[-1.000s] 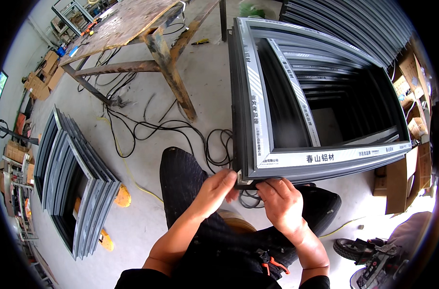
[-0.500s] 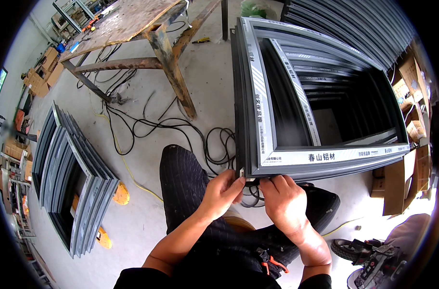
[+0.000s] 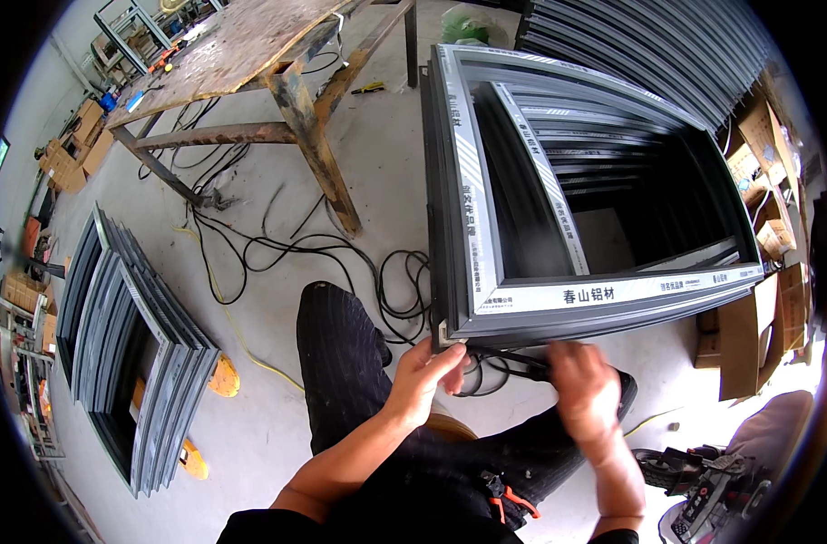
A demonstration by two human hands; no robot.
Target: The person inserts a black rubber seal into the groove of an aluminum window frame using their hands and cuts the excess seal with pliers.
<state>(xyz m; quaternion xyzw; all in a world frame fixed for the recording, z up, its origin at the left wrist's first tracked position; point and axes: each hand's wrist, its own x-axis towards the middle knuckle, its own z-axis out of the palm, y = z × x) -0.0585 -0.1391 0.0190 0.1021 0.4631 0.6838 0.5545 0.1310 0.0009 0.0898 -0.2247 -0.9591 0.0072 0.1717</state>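
Observation:
A stack of dark grey window frames (image 3: 613,295), the top one covered in white printed film, stands in front of me, right of the middle. My left hand (image 3: 421,381) is at the near left corner of the stack, its thumb and fingers closed on the lowest edge there. A small pale metal-like piece (image 3: 443,334) shows at that corner. My right hand (image 3: 588,385) is below the near side of the stack, smeared by motion. A dark strip-like thing (image 3: 513,361) runs between the hands; whether the right hand holds it is unclear.
Left of me, a second stack of grey frames (image 3: 128,354) rests on yellow supports (image 3: 223,376). A rusty-legged worktable (image 3: 309,150) stands at the back. Black cables (image 3: 341,249) coil across the floor. Cartons (image 3: 749,335) and a small wheeled vehicle (image 3: 704,490) are at the right.
My right hand has left the corner and moved right, along the underside of the stack. My left hand stays at the corner. The view has shifted slightly.

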